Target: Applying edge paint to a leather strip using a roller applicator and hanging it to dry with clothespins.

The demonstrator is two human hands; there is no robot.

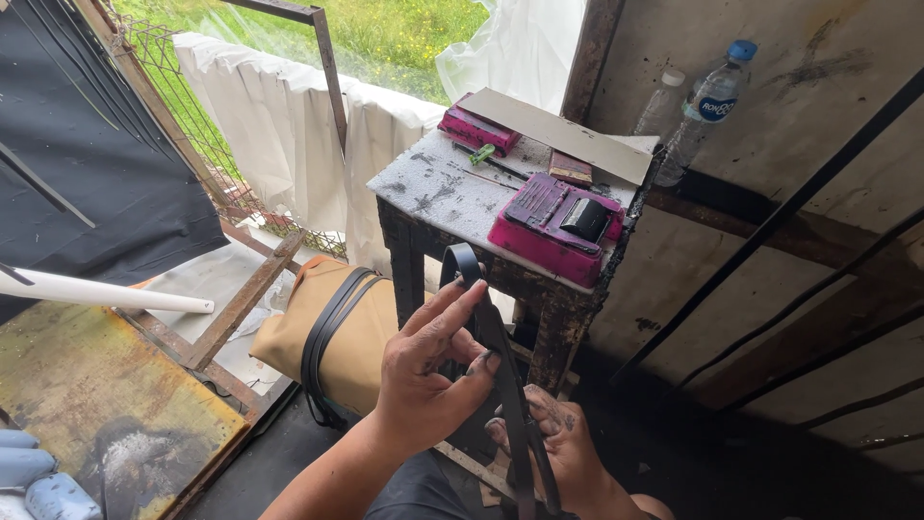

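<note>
A long black strap [500, 356] loops up in front of me, its folded top near the small table's edge. My left hand [428, 371] pinches the strap between thumb and fingers, the fingers stretched along it. My right hand [563, 448] sits lower and grips the two hanging runs of the same strap. Both hands are smudged with dark dirt.
A small stained table [433, 193] stands ahead, carrying a pink box [553, 226] with a black block, another pink box [476, 130], a green-handled tool [481, 154] and a cardboard sheet [558, 130]. Two plastic bottles [707, 111] stand behind. A tan cushion with black straps [332, 332] lies left.
</note>
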